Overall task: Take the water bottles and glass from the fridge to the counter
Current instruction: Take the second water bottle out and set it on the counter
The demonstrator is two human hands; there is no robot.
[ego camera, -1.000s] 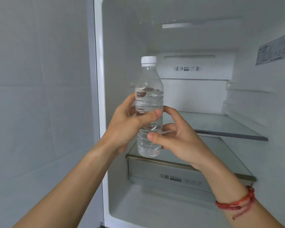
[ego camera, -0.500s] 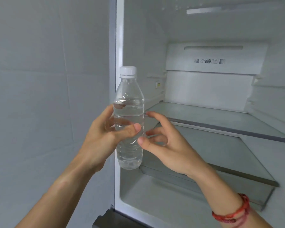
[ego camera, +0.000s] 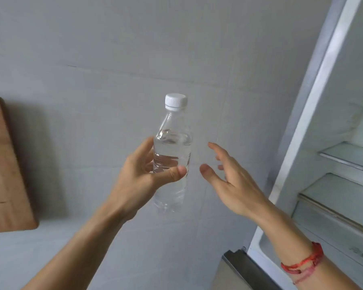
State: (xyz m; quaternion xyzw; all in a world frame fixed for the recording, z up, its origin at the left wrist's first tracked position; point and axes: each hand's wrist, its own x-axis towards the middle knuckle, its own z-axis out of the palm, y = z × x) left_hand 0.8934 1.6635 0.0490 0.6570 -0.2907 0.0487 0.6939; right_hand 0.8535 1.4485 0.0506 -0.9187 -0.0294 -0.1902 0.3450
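The left hand [ego camera: 140, 181] holds the clear plastic water bottle with white screw cap [ego camera: 172, 155] upright in front of the grey tiled wall [ego camera: 113, 59], thumb and fingers [ego camera: 177, 171] curled around its middle. The right hand [ego camera: 228, 181] is just beside it, fingers spread, touching nothing. The open white fridge [ego camera: 333, 164] stands at right, and what is probably a brown wooden board [ego camera: 4, 174] at left.

I see the left hand [ego camera: 138, 181] gripping the water bottle [ego camera: 172, 143] (thumb across its front); the right hand [ego camera: 233, 183] hovers just beside it, fingers [ego camera: 215, 147] loosely spread.
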